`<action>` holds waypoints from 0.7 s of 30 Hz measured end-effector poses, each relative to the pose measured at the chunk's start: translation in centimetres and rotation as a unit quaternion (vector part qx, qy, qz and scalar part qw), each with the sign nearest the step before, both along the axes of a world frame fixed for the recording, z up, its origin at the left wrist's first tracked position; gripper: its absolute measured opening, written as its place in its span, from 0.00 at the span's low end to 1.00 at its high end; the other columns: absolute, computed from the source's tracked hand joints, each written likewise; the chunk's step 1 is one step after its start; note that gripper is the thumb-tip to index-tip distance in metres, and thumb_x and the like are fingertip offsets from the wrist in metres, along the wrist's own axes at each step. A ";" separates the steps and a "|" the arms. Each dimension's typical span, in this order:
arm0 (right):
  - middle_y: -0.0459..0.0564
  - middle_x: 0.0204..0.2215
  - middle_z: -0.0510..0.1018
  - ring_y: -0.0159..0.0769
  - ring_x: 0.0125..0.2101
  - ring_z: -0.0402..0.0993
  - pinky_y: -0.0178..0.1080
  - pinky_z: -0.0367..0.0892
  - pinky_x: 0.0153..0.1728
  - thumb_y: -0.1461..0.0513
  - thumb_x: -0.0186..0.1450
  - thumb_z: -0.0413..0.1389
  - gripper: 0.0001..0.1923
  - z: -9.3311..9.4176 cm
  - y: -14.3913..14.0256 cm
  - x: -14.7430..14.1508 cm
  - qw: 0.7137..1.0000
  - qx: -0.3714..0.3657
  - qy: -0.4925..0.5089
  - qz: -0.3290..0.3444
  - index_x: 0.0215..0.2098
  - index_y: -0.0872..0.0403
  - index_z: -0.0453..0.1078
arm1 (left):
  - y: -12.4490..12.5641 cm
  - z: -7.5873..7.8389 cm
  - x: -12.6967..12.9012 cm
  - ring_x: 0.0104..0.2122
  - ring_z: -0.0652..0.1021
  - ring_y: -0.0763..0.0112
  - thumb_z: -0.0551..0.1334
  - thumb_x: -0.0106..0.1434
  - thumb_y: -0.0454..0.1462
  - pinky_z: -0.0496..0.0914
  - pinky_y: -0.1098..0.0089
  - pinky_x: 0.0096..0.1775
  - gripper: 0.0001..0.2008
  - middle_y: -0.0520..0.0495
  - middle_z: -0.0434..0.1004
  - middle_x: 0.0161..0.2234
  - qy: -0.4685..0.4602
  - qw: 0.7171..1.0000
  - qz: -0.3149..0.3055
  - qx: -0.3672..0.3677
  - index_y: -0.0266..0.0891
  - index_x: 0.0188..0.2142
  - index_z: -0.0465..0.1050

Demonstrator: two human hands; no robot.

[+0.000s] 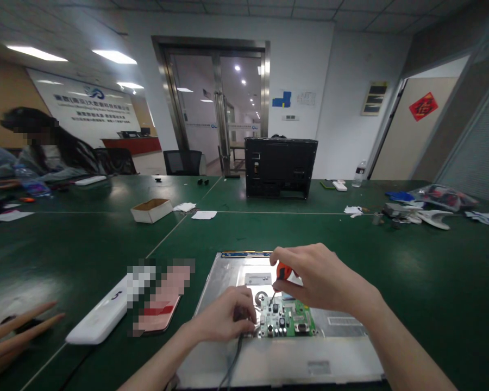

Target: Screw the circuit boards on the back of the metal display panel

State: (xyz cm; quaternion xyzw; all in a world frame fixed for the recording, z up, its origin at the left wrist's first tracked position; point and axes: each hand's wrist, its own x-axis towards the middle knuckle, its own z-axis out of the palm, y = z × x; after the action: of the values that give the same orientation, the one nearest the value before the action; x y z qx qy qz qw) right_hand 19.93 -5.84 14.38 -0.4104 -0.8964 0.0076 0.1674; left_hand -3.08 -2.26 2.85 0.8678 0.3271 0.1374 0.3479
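A silvery flat display panel [346,353] lies on the table in front of me, with a green circuit board [303,315] on its middle. My right hand [315,277] grips a screwdriver with an orange handle [284,270], held tilted above the board. Its thin shaft points down to the board's upper left part; the exact tip is hard to see. At the board's left edge, my left hand [230,315] has its fingers curled around a dark cable [237,355], which runs out below the thumb toward the panel's near edge.
To the left lie a white power bank-like box [101,317] and a pink phone-shaped item [163,309]. Another person's hand [16,336] is at far left. Farther back are an open cardboard box [150,210], a black monitor casing [281,168] and assorted parts [411,214].
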 end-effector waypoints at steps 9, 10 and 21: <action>0.44 0.33 0.78 0.34 0.29 0.73 0.34 0.55 0.26 0.59 0.62 0.58 0.10 0.2 -0.1 0.2 1.000 0.002 0.000 0.003 0.41 0.51 0.64 | 0.0 1.2 -0.6 0.31 0.72 0.71 0.64 0.54 0.32 0.64 0.71 0.36 0.04 0.52 0.71 0.29 0.036 0.999 -0.018 0.009 0.42 0.27 0.78; 0.44 0.33 0.78 0.34 0.29 0.73 0.34 0.55 0.26 0.59 0.62 0.58 0.10 0.2 -0.1 0.2 1.000 0.001 0.001 0.005 0.41 0.51 0.64 | 0.0 1.2 -0.6 0.29 0.72 0.71 0.65 0.54 0.32 0.64 0.71 0.34 0.04 0.53 0.71 0.29 0.045 0.999 -0.025 0.007 0.42 0.28 0.78; 0.43 0.31 0.77 0.32 0.27 0.71 0.34 0.55 0.25 0.58 0.63 0.57 0.09 0.4 -0.2 0.3 1.000 0.007 0.001 0.008 0.39 0.51 0.65 | -0.3 0.6 -0.5 0.28 0.74 0.70 0.63 0.58 0.31 0.64 0.71 0.34 0.08 0.52 0.76 0.25 0.086 0.990 -0.078 0.077 0.45 0.32 0.80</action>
State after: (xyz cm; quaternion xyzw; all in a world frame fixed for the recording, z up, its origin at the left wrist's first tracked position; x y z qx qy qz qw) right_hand 20.18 -6.01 14.78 -0.4024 -0.8994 0.0027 0.1708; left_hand -3.54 -2.51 3.48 0.9233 0.2757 0.0599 0.2606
